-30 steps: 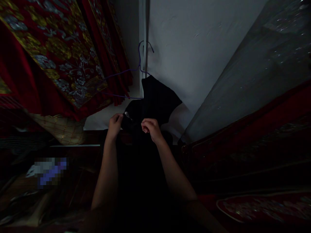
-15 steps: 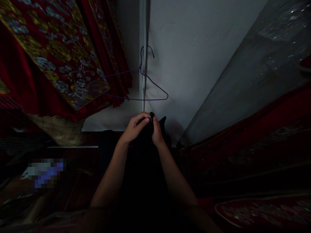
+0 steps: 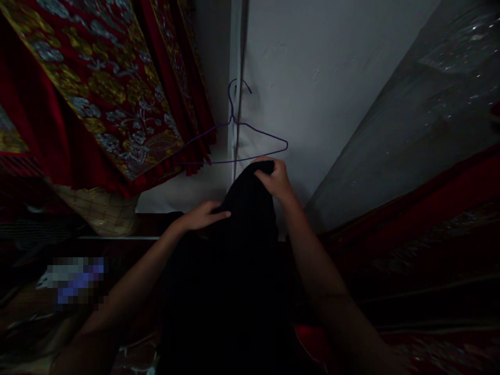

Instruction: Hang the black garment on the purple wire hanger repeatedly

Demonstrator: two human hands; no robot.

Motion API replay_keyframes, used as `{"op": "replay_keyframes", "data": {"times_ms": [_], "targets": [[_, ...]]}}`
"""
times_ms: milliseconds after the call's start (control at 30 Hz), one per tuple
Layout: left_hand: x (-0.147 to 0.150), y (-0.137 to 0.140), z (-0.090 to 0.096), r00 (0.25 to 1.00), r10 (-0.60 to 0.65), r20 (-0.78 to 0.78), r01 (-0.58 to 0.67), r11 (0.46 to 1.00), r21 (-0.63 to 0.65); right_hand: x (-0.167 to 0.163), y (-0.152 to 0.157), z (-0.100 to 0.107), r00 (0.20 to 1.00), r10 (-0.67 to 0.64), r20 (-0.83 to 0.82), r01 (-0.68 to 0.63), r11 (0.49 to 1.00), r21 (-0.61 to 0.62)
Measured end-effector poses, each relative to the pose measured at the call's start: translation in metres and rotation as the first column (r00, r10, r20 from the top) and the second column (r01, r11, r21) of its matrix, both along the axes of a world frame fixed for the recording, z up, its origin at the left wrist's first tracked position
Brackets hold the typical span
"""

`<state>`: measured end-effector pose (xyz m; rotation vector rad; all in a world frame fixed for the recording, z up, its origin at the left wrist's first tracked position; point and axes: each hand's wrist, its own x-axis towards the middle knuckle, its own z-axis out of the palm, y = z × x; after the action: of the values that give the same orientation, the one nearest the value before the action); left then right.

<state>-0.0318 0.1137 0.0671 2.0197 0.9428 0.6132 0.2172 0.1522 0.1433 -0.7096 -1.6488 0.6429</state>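
Note:
A black piece of clothing hangs from my hands, its shape lost in the dim light. My right hand pinches its top edge, thumb in front, just below the lower bar of a hanger. Lower and to the left, my left hand grips the side of the cloth between thumb and fingers; some fingers are hidden behind it. The purple wire hanger hangs by its hook at a pale vertical strip on the wall, with nothing on it. Its left end overlaps the red embroidered cloth.
Red cloth with gold and silver embroidery hangs at upper left. A clear plastic cover lies over red garments on the right. Behind is a white wall. Low on the left, a blurred-out item lies among clutter.
My hands were close together on the black cloth. Now they are apart: the right has risen toward the hanger with the cloth's edge, the left has moved left and down. The hanger has swung slightly.

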Motion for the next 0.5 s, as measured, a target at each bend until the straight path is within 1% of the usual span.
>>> {"op": "replay_keyframes", "data": {"times_ms": [33,67,100,133,167,233,300,367,400,467,500], "targets": [[-0.01,0.0,0.004,0.998,0.062,-0.033,-0.06,0.996,0.06,-0.001,0.015,0.003,0.996,-0.071,-0.049,0.074,0.996,0.051],[-0.019,0.001,0.01,0.989,0.135,-0.059,-0.127,0.983,0.13,-0.004,0.03,0.002,0.986,-0.133,-0.103,0.14,0.988,0.065],[-0.029,0.003,0.017,0.975,0.205,-0.082,-0.187,0.964,0.191,-0.008,0.044,0.0,0.974,-0.18,-0.134,0.187,0.982,0.038],[-0.039,0.004,0.023,0.96,0.261,-0.105,-0.231,0.944,0.234,-0.013,0.057,-0.005,0.969,-0.209,-0.132,0.209,0.978,-0.016],[-0.049,0.006,0.029,0.946,0.3,-0.122,-0.26,0.928,0.266,-0.017,0.068,-0.011,0.97,-0.22,-0.103,0.213,0.974,-0.079],[-0.067,0.01,0.036,0.93,0.33,-0.159,-0.269,0.91,0.316,-0.023,0.083,-0.024,0.98,-0.2,-0.012,0.195,0.966,-0.171],[-0.082,0.014,0.036,0.919,0.325,-0.223,-0.239,0.909,0.34,-0.023,0.086,-0.035,0.981,-0.186,0.05,0.192,0.961,-0.198],[-0.095,0.018,0.031,0.898,0.326,-0.296,-0.217,0.913,0.346,-0.015,0.08,-0.041,0.978,-0.194,0.081,0.207,0.959,-0.195],[-0.099,0.021,0.028,0.887,0.341,-0.311,-0.226,0.908,0.352,-0.01,0.075,-0.042,0.976,-0.194,0.096,0.21,0.958,-0.195],[-0.105,0.026,0.026,0.879,0.386,-0.281,-0.263,0.883,0.389,0.003,0.062,-0.039,0.974,-0.185,0.132,0.207,0.96,-0.187],[-0.106,0.028,0.028,0.882,0.401,-0.249,-0.275,0.865,0.42,0.01,0.056,-0.036,0.971,-0.181,0.154,0.207,0.963,-0.175]]}}
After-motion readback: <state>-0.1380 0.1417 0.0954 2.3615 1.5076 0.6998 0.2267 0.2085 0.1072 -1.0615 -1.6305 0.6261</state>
